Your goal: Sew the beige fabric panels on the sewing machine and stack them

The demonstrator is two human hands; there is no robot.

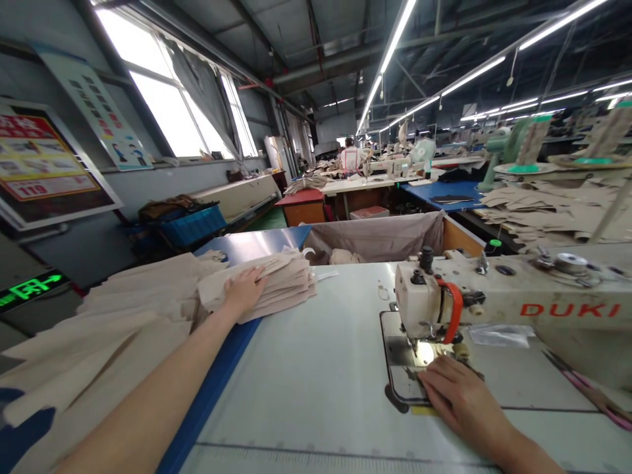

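My left hand [244,289] lies flat with fingers stretched out on a stack of beige fabric pieces [281,280] at the table's left side. My right hand [457,392] rests flat on the metal needle plate [399,355] under the head of a white sewing machine [494,299], fingers together and pressed down near the presser foot. I see nothing held in either hand. The pale grey sewing table [320,368] spreads between the two hands.
More beige fabric [113,316] lies piled at the far left over a blue table edge [212,388]. A cloth-lined bin [380,237] stands behind the table. Other workstations, fabric stacks [548,210] and green fans fill the hall beyond.
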